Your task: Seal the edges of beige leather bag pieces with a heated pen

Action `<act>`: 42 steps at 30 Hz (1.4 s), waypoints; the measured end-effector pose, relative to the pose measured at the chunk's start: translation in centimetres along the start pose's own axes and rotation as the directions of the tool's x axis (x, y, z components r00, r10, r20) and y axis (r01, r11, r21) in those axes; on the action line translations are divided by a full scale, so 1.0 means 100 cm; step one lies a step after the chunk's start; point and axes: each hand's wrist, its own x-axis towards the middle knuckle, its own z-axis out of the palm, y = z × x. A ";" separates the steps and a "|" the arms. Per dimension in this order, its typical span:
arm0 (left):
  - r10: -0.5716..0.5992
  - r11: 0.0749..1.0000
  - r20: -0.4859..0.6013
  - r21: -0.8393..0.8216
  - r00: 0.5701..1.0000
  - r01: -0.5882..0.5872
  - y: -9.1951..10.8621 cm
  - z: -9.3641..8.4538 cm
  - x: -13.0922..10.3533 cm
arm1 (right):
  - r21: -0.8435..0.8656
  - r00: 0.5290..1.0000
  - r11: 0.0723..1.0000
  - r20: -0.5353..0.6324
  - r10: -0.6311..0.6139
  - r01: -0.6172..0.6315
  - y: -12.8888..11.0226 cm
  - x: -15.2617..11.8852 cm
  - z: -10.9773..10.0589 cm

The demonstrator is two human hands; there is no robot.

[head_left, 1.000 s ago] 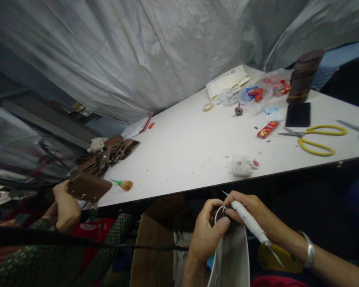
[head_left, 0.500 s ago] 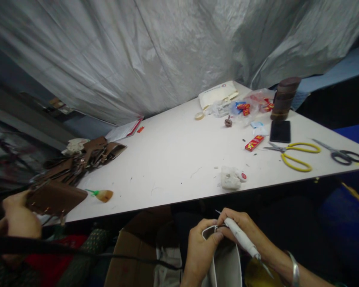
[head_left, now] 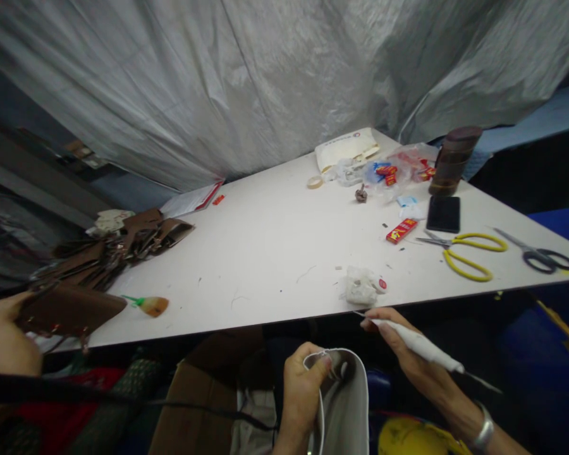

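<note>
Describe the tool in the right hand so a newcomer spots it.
Find the long white table. Below its near edge, the right hand holds a white-wrapped tool. Unlike the wide, open white piece in the left hand, it is slim, with thin spikes at both ends.

Our left grip (head_left: 298, 387) pinching the rim of an open white bag (head_left: 348, 404), our right grip (head_left: 408, 361) holding a white-wrapped pointed tool (head_left: 422, 346) clear of it, yellow-handled scissors (head_left: 450, 242) and red box (head_left: 401, 231) on our table (head_left: 260, 253), a co-worker's hand (head_left: 7, 338) on a brown bag (head_left: 78, 306).
</note>
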 end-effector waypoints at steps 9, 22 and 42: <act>-0.081 0.993 0.159 0.102 0.984 0.065 0.012 0.045 0.009 | -0.195 0.972 0.981 -0.233 -0.028 -0.019 0.021 0.027 -0.018; -0.064 0.966 0.207 0.259 0.976 0.008 0.004 0.050 0.014 | -0.366 0.952 0.915 -0.176 -0.250 0.173 0.037 0.040 -0.012; -0.101 0.978 0.257 0.201 0.961 0.049 0.002 0.050 0.013 | -0.098 1.000 0.995 -0.023 -0.005 0.003 0.015 0.024 -0.018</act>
